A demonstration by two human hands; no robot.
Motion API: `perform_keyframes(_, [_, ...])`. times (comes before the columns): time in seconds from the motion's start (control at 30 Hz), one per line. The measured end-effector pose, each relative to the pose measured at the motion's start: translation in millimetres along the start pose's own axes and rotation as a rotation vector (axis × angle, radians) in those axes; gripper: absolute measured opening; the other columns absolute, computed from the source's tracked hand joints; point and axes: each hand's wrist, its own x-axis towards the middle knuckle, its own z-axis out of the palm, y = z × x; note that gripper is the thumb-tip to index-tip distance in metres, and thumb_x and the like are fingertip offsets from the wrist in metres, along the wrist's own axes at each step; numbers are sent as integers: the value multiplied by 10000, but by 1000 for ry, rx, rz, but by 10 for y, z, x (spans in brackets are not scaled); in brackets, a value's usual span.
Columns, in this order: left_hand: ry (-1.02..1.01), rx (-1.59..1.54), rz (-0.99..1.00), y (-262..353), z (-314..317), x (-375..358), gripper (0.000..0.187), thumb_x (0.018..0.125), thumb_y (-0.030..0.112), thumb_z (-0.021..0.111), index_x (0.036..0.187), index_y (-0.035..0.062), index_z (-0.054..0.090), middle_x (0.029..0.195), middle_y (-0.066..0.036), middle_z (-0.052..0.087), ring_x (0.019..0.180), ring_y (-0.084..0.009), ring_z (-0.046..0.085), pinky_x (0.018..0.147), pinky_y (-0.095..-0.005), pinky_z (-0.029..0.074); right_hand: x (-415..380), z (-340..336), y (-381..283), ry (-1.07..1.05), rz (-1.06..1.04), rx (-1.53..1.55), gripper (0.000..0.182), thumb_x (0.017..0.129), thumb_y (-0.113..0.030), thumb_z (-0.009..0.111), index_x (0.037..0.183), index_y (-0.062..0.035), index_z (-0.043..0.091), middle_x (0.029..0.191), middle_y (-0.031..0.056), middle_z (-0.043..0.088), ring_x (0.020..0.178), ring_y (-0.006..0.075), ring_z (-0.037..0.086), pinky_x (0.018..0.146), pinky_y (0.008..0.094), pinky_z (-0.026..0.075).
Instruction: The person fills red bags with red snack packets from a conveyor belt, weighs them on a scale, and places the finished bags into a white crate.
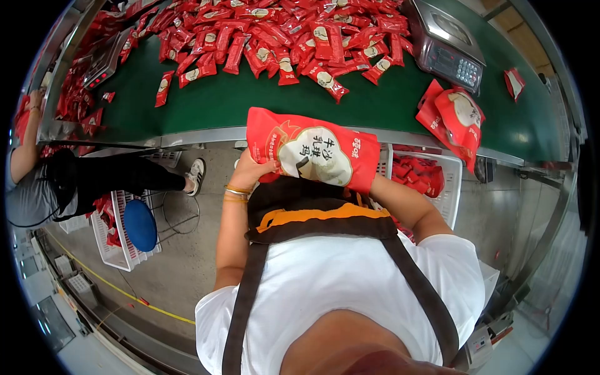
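Observation:
A large red printed candy bag (pixel 312 150) with a white oval label is held up in front of my apron. My left hand (pixel 253 167) is closed on the bag's left side, its thumb across the front and its fingers out of sight behind. My right forearm reaches up to the bag's lower right corner, where the bag hides the right hand. Beyond the bag, many small red wrapped pieces (pixel 324 82) lie heaped on a green table surface (pixel 219 103).
A digital scale (pixel 447 47) stands at the back right, with more large red bags (pixel 459 119) by the metal edge. Below right is a white crate (pixel 451 187) of red packs. At left, a co-worker sits near another scale (pixel 106 62), a blue stool (pixel 140 225) and a crate (pixel 115 253).

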Motion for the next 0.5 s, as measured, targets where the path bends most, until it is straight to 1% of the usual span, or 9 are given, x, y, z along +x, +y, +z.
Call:
perform_keyframes(0.07, [10, 27, 27, 107, 17, 31, 435, 759, 4, 728, 1161, 6, 562, 1000, -55, 666, 842, -109, 638, 762, -267, 528, 15, -34, -76, 34, 28, -1, 415, 956, -28, 486, 1367, -49, 429, 1319, 97, 542, 1155, 212, 566, 960, 332, 488])
perform_keyframes(0.17, [-11, 46, 14, 166, 25, 138, 433, 764, 9, 724, 1163, 9, 556, 999, -44, 658, 844, -106, 629, 762, -269, 523, 77, -71, -177, 64, 76, 12, 413, 956, -29, 487, 1364, -49, 432, 1317, 97, 544, 1151, 212, 568, 958, 332, 489])
perform_keyframes(0.23, [9, 76, -7, 182, 102, 196, 446, 773, 28, 723, 1180, 11, 542, 1022, -31, 643, 880, -107, 614, 790, -274, 511, 126, -89, -199, 74, 100, 24, 411, 956, -30, 488, 1363, -49, 434, 1315, 98, 545, 1149, 212, 569, 957, 333, 490])
perform_keyframes(0.3, [4, 151, 111, 186, 146, 246, 480, 779, 56, 730, 1210, 14, 525, 1075, -27, 627, 950, -113, 593, 850, -283, 491, 177, -101, -231, 84, 111, 34, 409, 956, -31, 489, 1361, -49, 436, 1313, 98, 547, 1147, 212, 571, 957, 333, 490])
perform_keyframes(0.33, [-28, 123, 68, 205, 147, 235, 526, 777, 86, 750, 1243, 15, 516, 1114, -28, 615, 1008, -119, 573, 898, -288, 471, 180, -104, -253, 90, 121, 37, 409, 955, -32, 489, 1361, -49, 438, 1312, 98, 548, 1145, 212, 571, 956, 333, 491])
perform_keyframes(0.37, [-28, 120, 64, 185, 119, 250, 526, 777, 86, 750, 1243, 15, 516, 1114, -28, 615, 1008, -119, 573, 898, -288, 471, 195, -109, -272, 96, 130, 39, 408, 955, -32, 489, 1360, -49, 439, 1311, 98, 548, 1144, 212, 572, 956, 333, 491])
perform_keyframes(0.43, [-87, 110, 126, 185, 82, 243, 567, 773, 115, 773, 1265, 31, 504, 1125, -28, 618, 1000, -133, 600, 872, -296, 486, 241, -103, -299, 103, 156, 42, 406, 955, -33, 490, 1358, -49, 441, 1310, 98, 550, 1142, 212, 574, 955, 334, 492])
perform_keyframes(0.47, [-121, -51, 128, 173, 78, 221, 579, 772, 116, 780, 1272, 29, 500, 1137, -40, 618, 1005, -143, 605, 870, -299, 490, 256, -96, -311, 107, 168, 46, 405, 955, -33, 491, 1357, -49, 442, 1309, 98, 551, 1141, 212, 574, 954, 334, 492])
perform_keyframes(0.5, [-112, -52, 124, 148, 62, 213, 579, 772, 116, 780, 1272, 29, 500, 1137, -40, 618, 1005, -143, 605, 870, -299, 490, 277, -93, -324, 114, 175, 48, 405, 955, -34, 491, 1357, -49, 443, 1308, 98, 551, 1140, 212, 575, 954, 334, 492])
